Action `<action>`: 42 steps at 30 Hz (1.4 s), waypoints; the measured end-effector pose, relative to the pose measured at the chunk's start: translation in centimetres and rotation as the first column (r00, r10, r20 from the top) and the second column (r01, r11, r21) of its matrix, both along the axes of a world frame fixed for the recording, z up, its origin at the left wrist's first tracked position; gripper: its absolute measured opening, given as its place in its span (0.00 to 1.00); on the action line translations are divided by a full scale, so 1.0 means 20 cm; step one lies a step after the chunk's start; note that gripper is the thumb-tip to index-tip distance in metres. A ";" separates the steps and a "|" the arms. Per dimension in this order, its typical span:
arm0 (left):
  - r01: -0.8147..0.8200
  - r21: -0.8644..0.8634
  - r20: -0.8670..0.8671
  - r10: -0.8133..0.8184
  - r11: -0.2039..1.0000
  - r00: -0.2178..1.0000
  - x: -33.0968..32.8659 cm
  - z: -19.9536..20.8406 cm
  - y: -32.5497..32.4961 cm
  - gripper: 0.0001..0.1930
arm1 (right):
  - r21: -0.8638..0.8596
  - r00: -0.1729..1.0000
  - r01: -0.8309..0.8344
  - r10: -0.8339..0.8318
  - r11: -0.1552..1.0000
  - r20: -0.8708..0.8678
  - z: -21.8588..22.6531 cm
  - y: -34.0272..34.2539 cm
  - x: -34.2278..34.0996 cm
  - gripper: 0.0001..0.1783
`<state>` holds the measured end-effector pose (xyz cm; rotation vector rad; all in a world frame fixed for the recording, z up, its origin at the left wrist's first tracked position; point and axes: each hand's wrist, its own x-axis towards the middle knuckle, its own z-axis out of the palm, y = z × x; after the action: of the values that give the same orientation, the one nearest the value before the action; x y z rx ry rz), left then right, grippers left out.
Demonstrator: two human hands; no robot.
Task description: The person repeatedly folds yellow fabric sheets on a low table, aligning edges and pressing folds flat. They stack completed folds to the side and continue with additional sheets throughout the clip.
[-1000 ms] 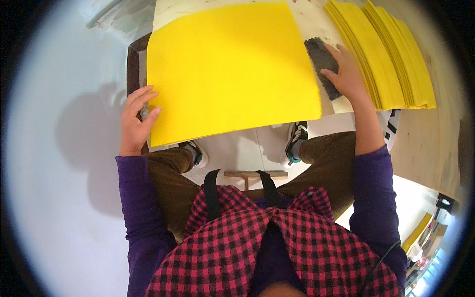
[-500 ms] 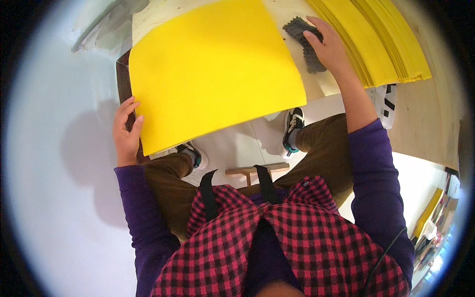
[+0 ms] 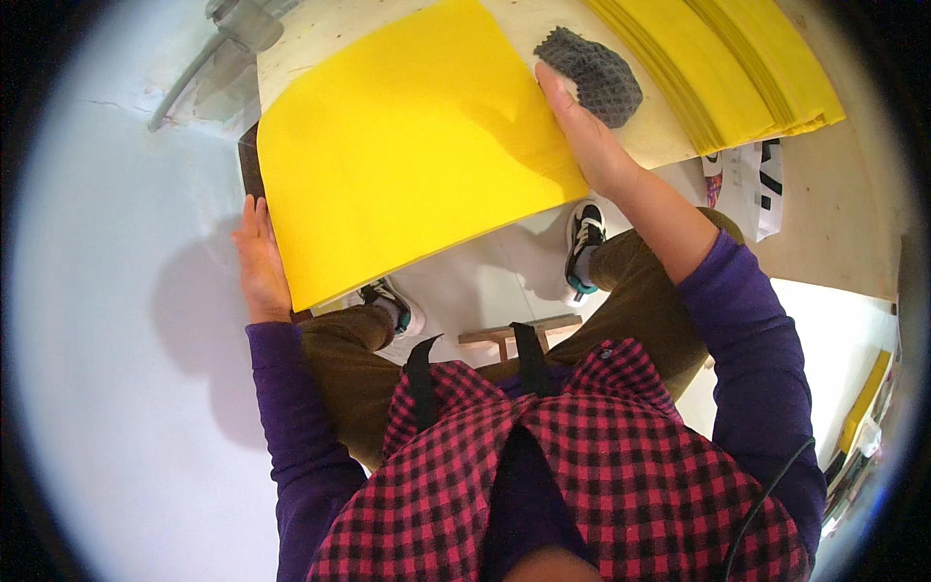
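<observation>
A large yellow felt-like sheet lies on a pale wooden table, its near edge overhanging toward my knees. My left hand is upright against the sheet's left edge, fingers straight and close together. Along the right edge rests my right hand, fingers stretched out and turned on its side. Neither hand grips anything. Just beyond the right hand lies a crumpled dark grey cloth with a waffle texture and zigzag edges.
Stacked yellow sheets stand at the far right of the table. Beneath them hangs a white printed bag. A white wall closes off the left side. A wooden stool or bar shows between my legs.
My right hand has left the grey cloth and moved left to the sheet's right edge. The cloth now lies spread wider. My left hand has straightened against the left edge.
</observation>
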<state>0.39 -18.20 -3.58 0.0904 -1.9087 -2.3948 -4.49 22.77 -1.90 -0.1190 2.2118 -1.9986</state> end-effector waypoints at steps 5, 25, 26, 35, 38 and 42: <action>0.031 0.069 0.022 -0.033 0.997 0.999 0.00 0.01 -0.01 0.37 | -0.052 1.000 0.017 -0.017 0.999 -0.002 -0.01 0.03 -0.02 0.37; -0.041 -0.875 -0.215 -0.311 0.482 0.926 0.11 0.18 0.10 0.16 | 0.670 0.747 -0.229 0.569 0.706 -0.344 0.14 0.23 -0.02 0.21; -0.031 -0.885 -0.208 -0.336 0.464 0.919 0.11 0.19 0.11 0.16 | 0.680 0.748 -0.242 0.579 0.692 -0.323 0.14 0.23 -0.02 0.21; 0.066 -0.908 -0.137 -0.444 0.413 0.885 0.07 0.33 0.27 0.20 | 0.676 0.785 -0.351 0.597 0.648 -0.165 0.15 0.24 -0.03 0.27; 0.091 -0.909 -0.125 -0.476 0.406 0.870 0.06 0.36 0.37 0.21 | 0.672 0.790 -0.369 0.597 0.642 -0.137 0.15 0.23 -0.03 0.27; 0.117 -0.903 -0.134 -0.529 0.414 0.838 0.03 0.35 0.58 0.21 | 0.658 0.779 -0.385 0.611 0.647 -0.145 0.15 0.23 -0.04 0.28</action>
<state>1.08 -6.57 3.45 -0.8648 -2.7902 -1.0466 -5.20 27.33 1.02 -0.9777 2.5171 -0.9652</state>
